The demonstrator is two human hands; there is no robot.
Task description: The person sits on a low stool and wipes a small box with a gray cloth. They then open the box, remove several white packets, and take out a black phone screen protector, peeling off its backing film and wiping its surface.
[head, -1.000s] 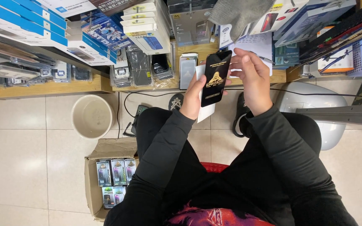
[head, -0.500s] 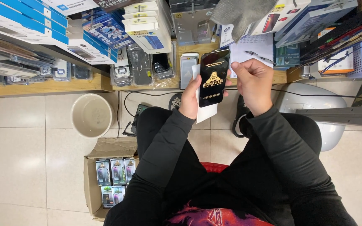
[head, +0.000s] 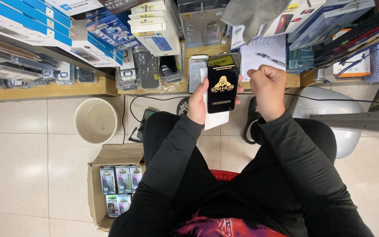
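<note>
Packaging work is in hand: the left hand (head: 197,103) holds a flat black sleeve with gold print (head: 222,83) upright in front of the body, above the knees and just short of the wooden counter (head: 49,90). Its fingers wrap the sleeve's left edge, with the thumb tip showing at the right side, and a white card or sheet (head: 216,119) sticks out below the sleeve, held with it. The right hand (head: 267,90) sits just beside the sleeve, apart from it, its fingers curled into a loose fist; whether they pinch anything small cannot be told.

By the look of it, the step is handling this one sleeve between picking it up and doing something to its contents. The next move seems to call for the right hand to open and take the sleeve's top or the white piece, while the left keeps the sleeve steady.

On the floor to the left stand a pale round bucket (head: 96,120) and an open cardboard box (head: 110,158) of small packs.
</note>
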